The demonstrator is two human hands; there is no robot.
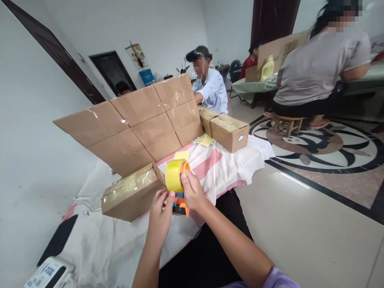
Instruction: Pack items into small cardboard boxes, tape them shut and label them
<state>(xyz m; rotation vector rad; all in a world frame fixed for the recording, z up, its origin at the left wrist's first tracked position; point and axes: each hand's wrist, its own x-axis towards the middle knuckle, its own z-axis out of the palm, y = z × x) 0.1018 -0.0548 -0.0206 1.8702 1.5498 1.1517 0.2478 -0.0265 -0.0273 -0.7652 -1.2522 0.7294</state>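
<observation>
Cloth-covered desk [126, 244] observed beside cardboard wall [135, 124]. Right hand [192, 192] clenched around yellow tape roll [175, 175] on orange dispenser [182, 204]; left hand [160, 214] fingers pinched at dispenser, beside taped box [132, 194].

Bare forearms; lilac short sleeve [277, 280]; black trousers [207, 252].

— Did we record any legible text, label, brand or number?
— None. The white sticker [241, 138] on the end carton [229, 131] was too small to make out; the print on the white device [49, 274] at the table's near corner was blurred.
</observation>
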